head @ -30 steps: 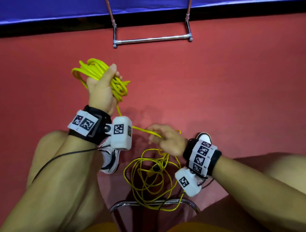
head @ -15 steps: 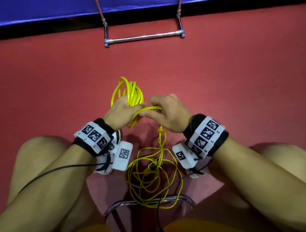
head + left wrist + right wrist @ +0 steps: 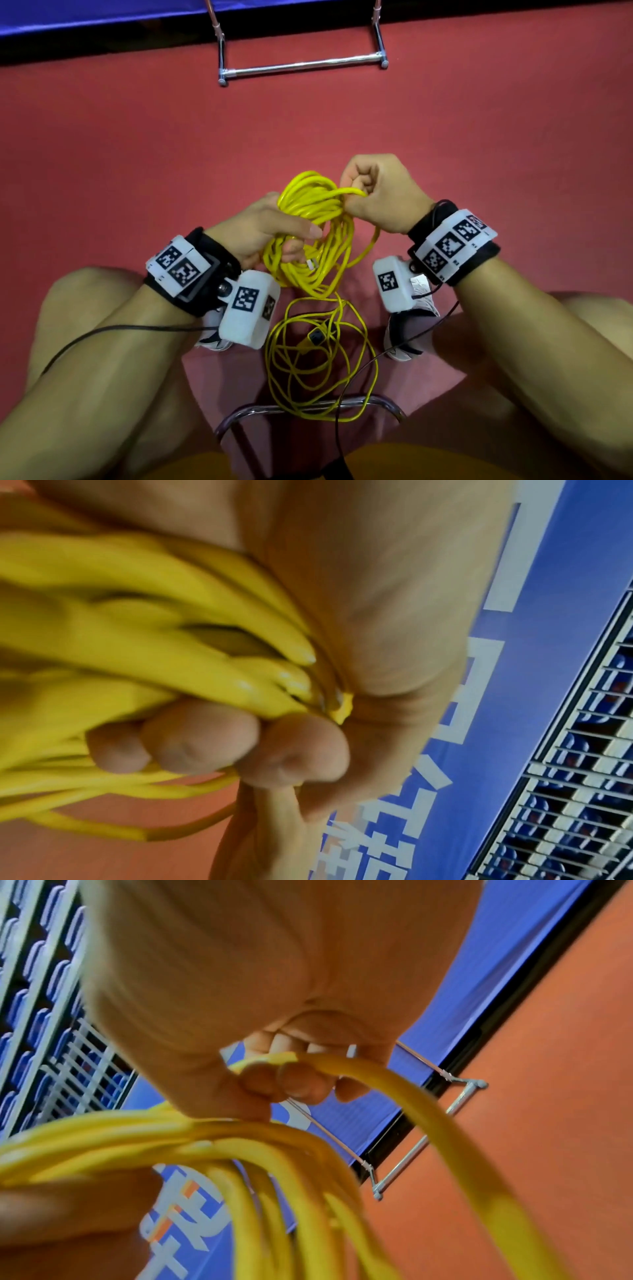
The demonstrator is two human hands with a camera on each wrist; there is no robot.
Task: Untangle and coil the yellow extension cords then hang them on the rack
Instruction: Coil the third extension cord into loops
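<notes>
Yellow cord coil (image 3: 310,236), light and springy: left hand (image 3: 260,233) grips its bundle, right hand (image 3: 380,195) pinches one strand

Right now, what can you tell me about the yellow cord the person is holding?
The yellow cord is thin, smooth and shiny, like plastic. Part of it is gathered into a bundle of loops. The left hand grips the bundle, and the right hand pinches one strand at its top. The rest hangs down to a loose tangle on the red floor between the person's feet. A small clear plug end shows among the loops.
</notes>
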